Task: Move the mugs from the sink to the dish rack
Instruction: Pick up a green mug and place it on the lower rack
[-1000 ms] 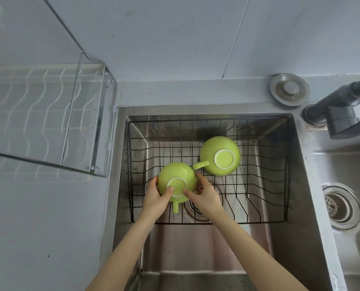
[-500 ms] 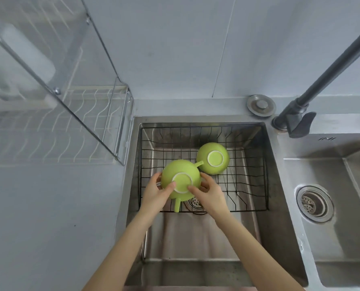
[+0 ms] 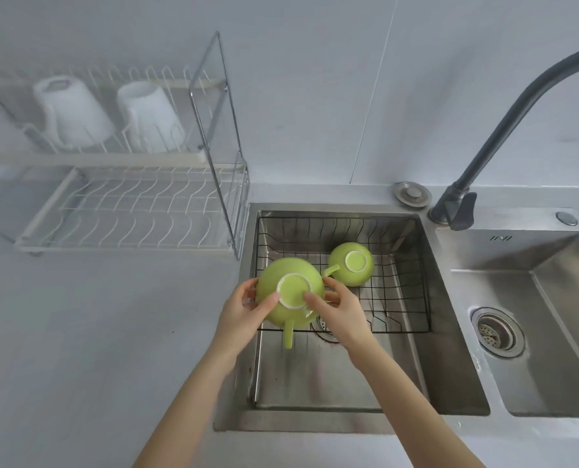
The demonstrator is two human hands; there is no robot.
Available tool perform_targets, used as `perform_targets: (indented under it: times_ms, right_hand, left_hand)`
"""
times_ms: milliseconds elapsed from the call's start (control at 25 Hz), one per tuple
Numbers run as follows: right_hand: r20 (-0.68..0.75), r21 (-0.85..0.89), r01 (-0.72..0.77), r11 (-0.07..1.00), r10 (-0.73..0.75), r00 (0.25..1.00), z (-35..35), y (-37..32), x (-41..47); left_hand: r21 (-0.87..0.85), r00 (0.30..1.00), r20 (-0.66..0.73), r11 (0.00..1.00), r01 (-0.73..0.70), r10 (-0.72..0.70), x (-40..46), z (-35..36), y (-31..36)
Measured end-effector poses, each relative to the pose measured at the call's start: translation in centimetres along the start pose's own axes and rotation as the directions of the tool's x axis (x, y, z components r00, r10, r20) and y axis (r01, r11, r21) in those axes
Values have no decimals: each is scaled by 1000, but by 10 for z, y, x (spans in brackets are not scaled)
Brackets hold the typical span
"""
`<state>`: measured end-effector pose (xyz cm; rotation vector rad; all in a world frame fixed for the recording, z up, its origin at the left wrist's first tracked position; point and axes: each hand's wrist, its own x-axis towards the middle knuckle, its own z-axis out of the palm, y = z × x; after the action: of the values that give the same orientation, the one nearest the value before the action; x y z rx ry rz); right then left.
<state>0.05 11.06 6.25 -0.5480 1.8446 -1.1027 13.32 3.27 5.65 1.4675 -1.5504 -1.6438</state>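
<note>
An upside-down green mug [image 3: 289, 292] is held above the left edge of the sink, its handle pointing toward me. My left hand [image 3: 239, 314] grips its left side and my right hand [image 3: 340, 310] grips its right side. A second green mug [image 3: 352, 263] lies upside down in the black wire basket [image 3: 406, 298] inside the left sink basin [image 3: 315, 383]. The two-tier white dish rack [image 3: 129, 204] stands on the counter to the left, with two white mugs [image 3: 75, 113] upside down on its upper shelf.
A dark curved faucet [image 3: 504, 130] rises at the right behind the sink. The right basin [image 3: 551, 332] has a round drain. A metal sink plug [image 3: 412, 194] lies on the ledge behind. Grey counter stretches to the left, below the rack.
Both hands have lifted the near green mug out of the basket, up and to the left. The view has tilted up, so the rack's upper shelf and white mugs now show.
</note>
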Motion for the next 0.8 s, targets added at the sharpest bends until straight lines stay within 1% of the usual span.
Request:
perform_targets:
  times_ms: [80, 240, 440, 600, 800]
  right_hand:
    - [3, 6, 14, 1000, -14, 1000, 16, -7, -8]
    - [11, 14, 26, 1000, -26, 1000, 56, -18, -14]
    - [6, -9, 60, 998, -60, 998, 109, -34, -14]
    - [-30, -39, 91, 995, -93, 995, 151, -49, -11]
    - [-54, -193, 163, 968, -176, 983, 190, -64, -9]
  left_hand:
    - [-11, 1000, -2, 1000, -12, 12, -4, -20, 1]
    - [56, 999, 6, 998, -43, 42, -4, -65, -2]
    - [153, 994, 66, 984, -93, 83, 5, -121, -6]
    - [227, 986, 106, 962, -149, 128, 20, -163, -8]
    - [264, 974, 161, 944, -197, 159, 37, -201, -5]
